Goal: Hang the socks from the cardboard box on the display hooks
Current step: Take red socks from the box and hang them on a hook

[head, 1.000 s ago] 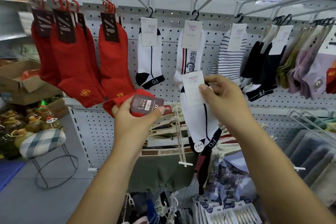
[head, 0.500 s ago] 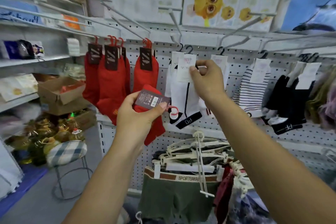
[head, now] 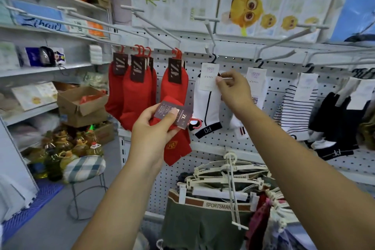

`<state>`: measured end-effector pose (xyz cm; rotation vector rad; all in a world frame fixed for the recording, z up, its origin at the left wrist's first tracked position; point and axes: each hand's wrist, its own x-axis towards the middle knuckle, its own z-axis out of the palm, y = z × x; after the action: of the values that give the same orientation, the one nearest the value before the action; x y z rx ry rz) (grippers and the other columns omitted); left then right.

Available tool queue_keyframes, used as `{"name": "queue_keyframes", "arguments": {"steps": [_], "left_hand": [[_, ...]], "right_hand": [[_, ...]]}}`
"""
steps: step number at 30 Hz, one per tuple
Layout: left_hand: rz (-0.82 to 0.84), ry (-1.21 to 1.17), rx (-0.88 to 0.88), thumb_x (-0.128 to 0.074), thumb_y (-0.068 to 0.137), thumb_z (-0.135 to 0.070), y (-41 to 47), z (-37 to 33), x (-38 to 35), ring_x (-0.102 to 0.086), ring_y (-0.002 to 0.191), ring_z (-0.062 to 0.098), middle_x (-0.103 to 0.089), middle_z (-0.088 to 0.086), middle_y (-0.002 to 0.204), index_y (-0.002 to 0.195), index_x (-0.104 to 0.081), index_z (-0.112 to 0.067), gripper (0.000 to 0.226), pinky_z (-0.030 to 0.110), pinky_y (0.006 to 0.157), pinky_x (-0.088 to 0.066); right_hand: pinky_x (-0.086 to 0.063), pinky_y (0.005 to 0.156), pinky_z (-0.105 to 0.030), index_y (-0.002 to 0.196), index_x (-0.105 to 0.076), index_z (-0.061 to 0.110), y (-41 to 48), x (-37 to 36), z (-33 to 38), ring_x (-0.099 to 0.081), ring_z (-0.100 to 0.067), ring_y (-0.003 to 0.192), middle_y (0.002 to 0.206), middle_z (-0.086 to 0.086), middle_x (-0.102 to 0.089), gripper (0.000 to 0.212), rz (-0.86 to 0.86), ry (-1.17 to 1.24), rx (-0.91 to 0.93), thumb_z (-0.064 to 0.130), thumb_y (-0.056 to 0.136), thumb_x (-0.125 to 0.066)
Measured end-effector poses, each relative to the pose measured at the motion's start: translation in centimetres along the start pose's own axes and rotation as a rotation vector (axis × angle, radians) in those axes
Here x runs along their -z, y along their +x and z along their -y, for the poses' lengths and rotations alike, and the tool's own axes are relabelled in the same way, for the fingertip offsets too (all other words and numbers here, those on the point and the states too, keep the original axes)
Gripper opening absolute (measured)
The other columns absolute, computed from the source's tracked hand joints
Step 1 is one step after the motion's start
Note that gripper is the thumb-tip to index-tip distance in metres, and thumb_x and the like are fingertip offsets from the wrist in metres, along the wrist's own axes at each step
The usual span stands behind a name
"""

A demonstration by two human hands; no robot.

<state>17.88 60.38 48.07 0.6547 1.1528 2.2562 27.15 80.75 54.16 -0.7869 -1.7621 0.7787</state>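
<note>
Socks at the pegboard. Your left grip (head: pixel 156 128) is curled round the red sock pair (head: pixel 176 148), thumb pressing its dark card (head: pixel 172 113). The cloth looks soft and light and flops below the grip, so hold the stiff card beside its red hanger (head: pixel 195 124), which juts right of the grip. Your right grip (head: pixel 233 89) pinches the white card (head: pixel 209 76) of the white sock (head: pixel 209 107), which hangs just left of it from a display hook (head: pixel 211 46) above.

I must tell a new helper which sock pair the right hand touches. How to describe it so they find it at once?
On the white pegboard, follow the top row of hooks to just right of the red socks. There a white pair hangs, its card pinched by the right hand. Unlike its neighbours, it has one thin black line and a black band marked PG.
</note>
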Motion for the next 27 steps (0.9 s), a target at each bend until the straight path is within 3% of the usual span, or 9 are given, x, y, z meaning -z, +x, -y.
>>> {"name": "queue_keyframes", "arguments": {"steps": [2,4,8,11,16,20,23,25,27], "left_hand": [[0.002,-0.03,0.025,-0.071,0.092,-0.006,0.0,-0.1,0.2,-0.076,0.097,0.019,-0.076,0.009,0.112,0.121,-0.066,-0.011,0.029,0.026,0.075,-0.061],[-0.001,-0.059,0.046,-0.071,0.091,-0.004,-0.1,-0.3,0.4,-0.077,0.096,0.02,-0.075,0.012,0.114,0.121,-0.066,-0.009,0.031,0.025,0.072,-0.061],[-0.004,-0.061,0.112,-0.074,0.088,-0.004,-0.6,-0.4,0.4,-0.078,0.093,0.02,-0.074,0.015,0.114,0.121,-0.065,-0.009,0.034,0.023,0.07,-0.061],[0.031,-0.007,0.191,-0.075,0.088,-0.006,-1.5,-0.1,0.2,-0.077,0.094,0.02,-0.078,0.014,0.106,0.117,-0.069,-0.004,0.03,0.021,0.07,-0.06],[0.182,0.07,0.336,-0.066,0.095,-0.021,-3.9,0.2,-1.3,-0.078,0.089,0.023,-0.079,0.016,0.101,0.111,-0.072,-0.003,0.025,0.02,0.065,-0.061],[0.305,0.273,0.464,-0.048,0.096,-0.059,-5.9,0.3,-2.5,-0.076,0.07,0.022,-0.078,0.019,0.101,0.117,-0.069,-0.013,0.054,0.023,0.054,-0.059],[0.296,0.594,0.332,-0.053,0.086,-0.069,-7.2,0.8,-2.9,-0.052,0.047,0.014,-0.073,0.005,0.075,0.096,-0.072,-0.022,0.052,0.023,0.044,-0.039],[0.224,0.74,0.137,-0.063,0.085,-0.062,-8.0,1.2,-2.9,-0.047,0.048,0.007,-0.06,-0.008,0.06,0.068,-0.068,-0.023,0.042,0.017,0.048,-0.038],[0.157,0.811,-0.038,-0.071,0.089,-0.046,-8.6,1.6,-2.6,-0.057,0.06,0.001,-0.063,-0.011,0.066,0.065,-0.073,-0.024,0.032,0.013,0.061,-0.044]], "right_hand": [[-0.052,0.087,-0.03,0.119,-0.061,0.016,-2.2,0.6,-0.2,-0.06,0.0,0.092,0.109,0.009,-0.064,0.024,-0.1,0.0,0.081,0.029,0.099,-0.059],[-0.049,0.087,-0.024,0.122,-0.063,0.021,-5.3,1.5,0.0,-0.06,0.003,0.098,0.113,0.015,-0.065,0.026,-0.048,0.059,0.165,0.033,0.1,-0.058],[-0.051,0.099,-0.028,0.131,-0.061,0.028,-10.9,3.8,0.2,-0.058,-0.007,0.123,0.131,0.013,-0.064,0.041,0.474,0.169,0.287,0.039,0.092,-0.061],[-0.044,0.11,-0.035,0.136,-0.06,0.023,-12.4,3.9,-0.6,-0.052,-0.008,0.132,0.138,0.01,-0.061,0.056,0.645,0.158,0.317,0.03,0.083,-0.073],[-0.053,0.098,-0.05,0.108,-0.076,0.013,-12.7,3.4,-1.4,-0.069,-0.025,0.106,0.107,-0.006,-0.076,0.03,0.5,0.301,0.286,0.023,0.08,-0.077],[-0.056,0.074,-0.026,0.089,-0.076,0.006,-12.6,4.7,-1.3,-0.067,-0.013,0.077,0.083,-0.007,-0.075,0.007,0.367,0.442,0.172,0.012,0.086,-0.073],[-0.05,0.065,-0.02,0.079,-0.072,-0.001,-13.0,6.3,-1.3,-0.059,-0.008,0.068,0.073,-0.004,-0.069,0.019,0.324,0.503,0.099,0.014,0.09,-0.07],[-0.051,0.068,-0.024,0.075,-0.07,-0.001,-13.1,7.2,-1.5,-0.06,-0.01,0.068,0.071,-0.003,-0.069,0.026,0.331,0.544,0.015,0.018,0.092,-0.07],[-0.05,0.072,-0.034,0.077,-0.068,-0.005,-13.5,7.7,-1.7,-0.058,-0.02,0.073,0.076,-0.013,-0.067,0.034,0.343,0.556,-0.065,0.025,0.091,-0.072]]}}
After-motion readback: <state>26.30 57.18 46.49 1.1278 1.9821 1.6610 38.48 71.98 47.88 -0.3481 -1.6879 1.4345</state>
